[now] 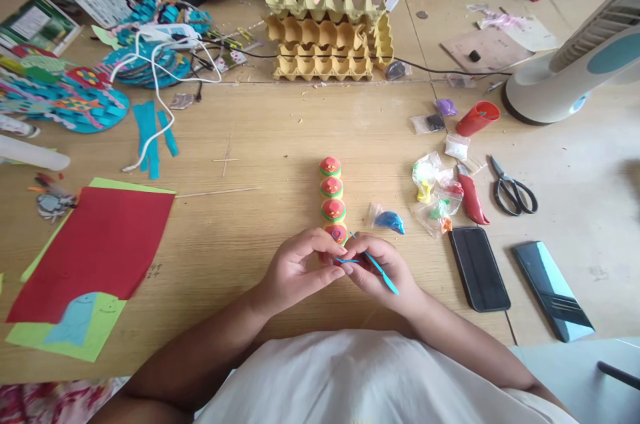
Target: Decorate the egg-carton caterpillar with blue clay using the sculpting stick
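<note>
A row of red, green and yellow egg-carton cups [333, 187] with small yellow details on top runs away from me on the table. At its near end, the closest cup [336, 233] bears a blue ring and is partly hidden by my fingers. My left hand [300, 267] is closed in a pinch at a thin blue strip [345, 260], just in front of that cup. Fingertips of my right hand [385, 271] meet the left ones at the strip. A light-blue plastic modelling tool [384, 274] lies held across my right hand. The bag of blue clay [389, 220] rests right of the cups.
Bags of coloured clay [435, 187], a red cutter [471, 194], scissors [515, 192] and two phones [480, 269] lie to the right. Egg cartons [325, 37] stand at the back. Red paper [95, 247] and a white cable [157, 77] are on the left.
</note>
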Action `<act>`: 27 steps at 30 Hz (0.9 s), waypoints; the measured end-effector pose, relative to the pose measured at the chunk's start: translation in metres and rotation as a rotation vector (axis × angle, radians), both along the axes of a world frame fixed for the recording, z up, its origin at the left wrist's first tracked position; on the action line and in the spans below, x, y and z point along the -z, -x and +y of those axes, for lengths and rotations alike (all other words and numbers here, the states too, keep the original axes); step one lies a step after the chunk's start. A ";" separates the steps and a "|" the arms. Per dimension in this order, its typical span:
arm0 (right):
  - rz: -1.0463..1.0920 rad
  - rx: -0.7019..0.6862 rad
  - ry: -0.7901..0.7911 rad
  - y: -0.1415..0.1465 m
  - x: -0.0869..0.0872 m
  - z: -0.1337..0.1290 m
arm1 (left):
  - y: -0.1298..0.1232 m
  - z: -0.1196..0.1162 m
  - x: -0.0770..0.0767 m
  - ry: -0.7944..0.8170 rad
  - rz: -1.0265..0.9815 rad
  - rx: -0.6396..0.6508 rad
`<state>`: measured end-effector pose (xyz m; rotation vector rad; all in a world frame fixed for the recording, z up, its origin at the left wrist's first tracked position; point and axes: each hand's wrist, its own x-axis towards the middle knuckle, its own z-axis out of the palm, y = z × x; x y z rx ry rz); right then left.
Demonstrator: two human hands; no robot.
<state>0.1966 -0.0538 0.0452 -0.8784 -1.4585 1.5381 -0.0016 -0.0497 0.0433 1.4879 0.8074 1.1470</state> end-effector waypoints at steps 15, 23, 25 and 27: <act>-0.105 0.072 -0.243 0.000 0.000 0.005 | 0.001 0.000 -0.001 -0.062 0.071 -0.047; -0.187 0.107 -0.378 0.000 -0.004 0.007 | 0.002 0.000 0.001 -0.056 0.085 -0.052; -0.189 0.118 -0.405 0.000 -0.004 0.007 | 0.002 0.001 0.001 -0.075 0.115 -0.066; -0.175 0.119 -0.404 0.000 -0.003 0.008 | 0.002 0.001 0.001 -0.083 0.116 -0.071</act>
